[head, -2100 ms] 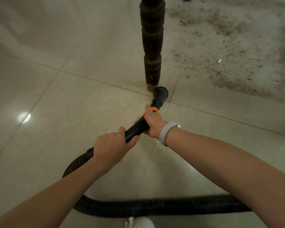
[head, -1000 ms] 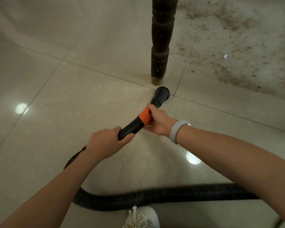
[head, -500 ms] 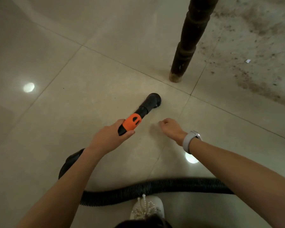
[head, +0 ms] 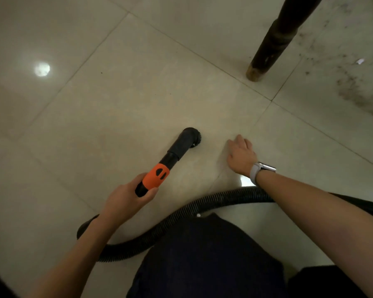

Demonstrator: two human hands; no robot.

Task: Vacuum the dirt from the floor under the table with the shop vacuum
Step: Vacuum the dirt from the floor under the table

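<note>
My left hand (head: 125, 201) grips the black vacuum wand (head: 174, 151) just below its orange collar (head: 156, 176). The round brush nozzle (head: 192, 135) at the wand's tip points at the pale floor tiles. My right hand (head: 241, 155), with a pale watch at the wrist, hovers just right of the nozzle, fingers relaxed and holding nothing. The ribbed black hose (head: 202, 206) curves behind my arms. Brown dirt (head: 360, 93) is scattered on the tiles at the upper right, beyond the dark table leg (head: 274, 41).
A small white scrap (head: 360, 61) lies in the dirt patch. My dark-clothed knees (head: 207, 259) fill the bottom centre. A light reflection (head: 41, 69) shines on the tiles at the left.
My right hand let go of the wand and moved to the right of it. The nozzle has drawn back from the table leg, and the view has tilted down toward my knees.
</note>
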